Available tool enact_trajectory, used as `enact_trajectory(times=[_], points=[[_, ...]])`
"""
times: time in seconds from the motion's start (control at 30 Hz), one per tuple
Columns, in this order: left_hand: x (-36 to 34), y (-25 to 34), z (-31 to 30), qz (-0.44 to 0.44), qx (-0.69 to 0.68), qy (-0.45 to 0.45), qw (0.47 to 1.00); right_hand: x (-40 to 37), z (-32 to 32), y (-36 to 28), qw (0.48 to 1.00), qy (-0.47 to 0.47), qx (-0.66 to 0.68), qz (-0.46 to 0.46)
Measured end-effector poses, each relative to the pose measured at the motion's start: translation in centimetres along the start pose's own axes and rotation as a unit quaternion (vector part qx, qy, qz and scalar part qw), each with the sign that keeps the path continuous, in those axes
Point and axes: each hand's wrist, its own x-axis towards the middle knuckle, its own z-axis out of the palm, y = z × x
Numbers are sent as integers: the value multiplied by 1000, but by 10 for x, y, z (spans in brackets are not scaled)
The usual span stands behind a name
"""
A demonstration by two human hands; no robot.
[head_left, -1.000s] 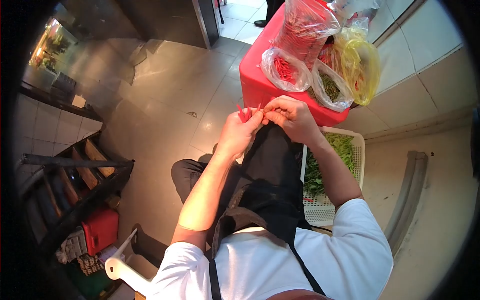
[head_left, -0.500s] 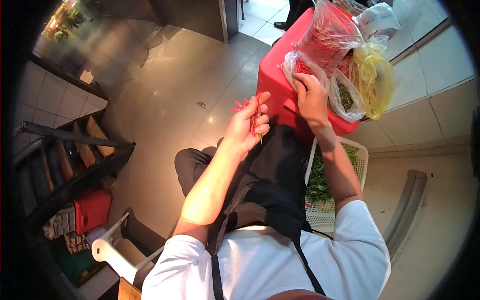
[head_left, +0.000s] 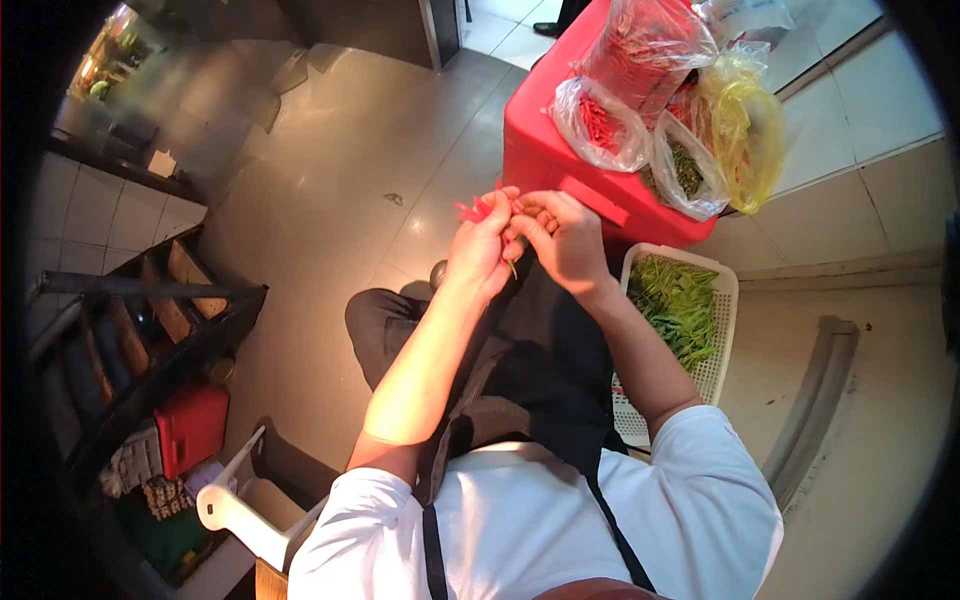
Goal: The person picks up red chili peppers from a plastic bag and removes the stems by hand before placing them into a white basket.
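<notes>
Several red chillies point(head_left: 474, 211) stick out of my left hand point(head_left: 478, 250), whose fingers are wrapped round them above my lap. My right hand point(head_left: 563, 236) meets it from the right, thumb and fingers pinched at the chillies; what exactly sits between those fingertips is too small to tell. Beyond my hands, on a red box point(head_left: 545, 135), stands an open clear bag of red chillies point(head_left: 598, 125). Beside that bag is another open one with small green pieces point(head_left: 687, 170). A larger clear bag of red chillies point(head_left: 640, 60) lies behind them, next to a yellow bag point(head_left: 748, 140).
A white basket point(head_left: 724, 330) of green leafy stems is on the floor by my right arm. A dark rack point(head_left: 150, 340), a red container point(head_left: 192, 428) and a white plastic chair point(head_left: 235, 505) are at the left. Someone's dark shoe point(head_left: 546, 29) shows at the top.
My right hand has moved from the open chilli bag, down and left, to my left hand. That bag's opening now shows. My left hand still holds its chillies.
</notes>
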Motion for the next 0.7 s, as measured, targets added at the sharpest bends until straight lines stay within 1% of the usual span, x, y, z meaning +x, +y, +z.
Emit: enact_trajectory(times=[0.07, 0.13, 0.2, 0.27, 0.3, 0.4, 0.5, 0.6, 0.67, 0.7], points=[[-4, 9, 9, 13, 31, 27, 999, 5, 3, 4, 1000, 0, -5, -9], [-1, 13, 12, 41, 50, 33, 997, 16, 1, -2, 997, 23, -43, -54], [0, 19, 14, 85, 70, 27, 993, 25, 0, -8, 998, 25, -31, -43], [0, 26, 16, 125, 82, 11, 989, 30, 0, -13, 999, 3, -9, -44], [-3, 30, 19, 114, 75, 4, 991, 32, 1, -13, 999, -8, 2, -45], [-4, 35, 19, 61, 33, -18, 997, 30, 1, -9, 992, -41, 113, 29], [-4, 37, 19, 1, -30, -17, 999, 26, 1, -5, 951, -90, 269, 119], [-4, 37, 14, -1, -33, -30, 999, 30, -12, -2, 976, -18, 194, 102], [-5, 38, 11, 6, -16, -20, 1000, 48, -36, 25, 986, 100, 120, 62], [-7, 39, 10, 12, -6, -12, 1000, 59, -50, 31, 985, 168, 16, 30]])
